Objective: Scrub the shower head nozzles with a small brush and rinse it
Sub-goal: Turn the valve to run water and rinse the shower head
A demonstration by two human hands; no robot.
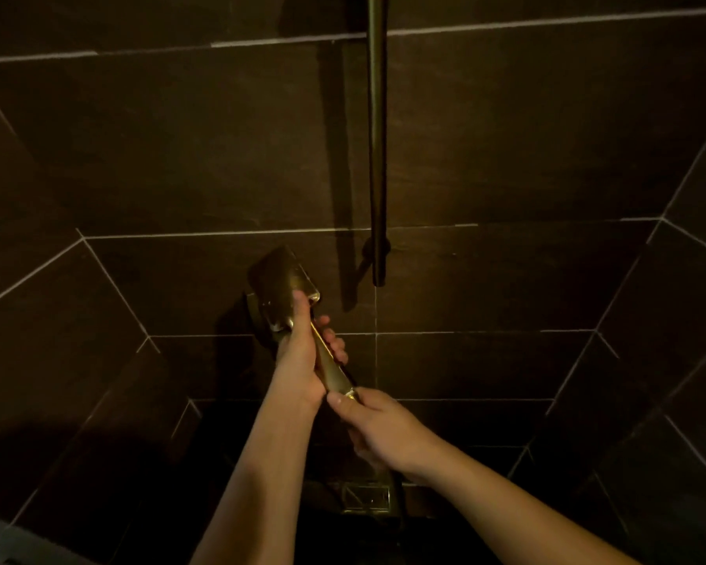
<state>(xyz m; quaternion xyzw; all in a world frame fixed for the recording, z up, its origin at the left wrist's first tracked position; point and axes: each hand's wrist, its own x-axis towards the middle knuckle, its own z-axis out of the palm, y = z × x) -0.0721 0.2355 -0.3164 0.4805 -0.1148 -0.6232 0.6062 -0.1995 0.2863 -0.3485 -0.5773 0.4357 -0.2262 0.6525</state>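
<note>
**Holding the shower head by its handle, close to the wall**

Gripping the shower head with both hands, we have it low against the dark tiled wall, its flat head up and to the left, its handle running down to the right. Our left hand is wrapped round the upper handle, thumb reaching up onto the edge of the head, fingers curled behind. Our right hand closes round the bottom end of the handle, thumb on top, where the hose seems to join, though that joint is hidden.

We judge the piece to be rigid metal with a polished brassy finish: fairly weighty, unbending, and likely slippery once wet. The slim handle is the sound place to hold; the broad head offers little purchase. No brush shows in view, and the nozzle face is turned away from us, so we cannot tell its condition.

For room, the vertical rail ends just up and to the right of the head, and a wall fitting sits right behind it. Side walls angle in on both flanks. A floor drain lies below our wrists. Turning the head toward us looks freer than swinging it sideways.
</note>
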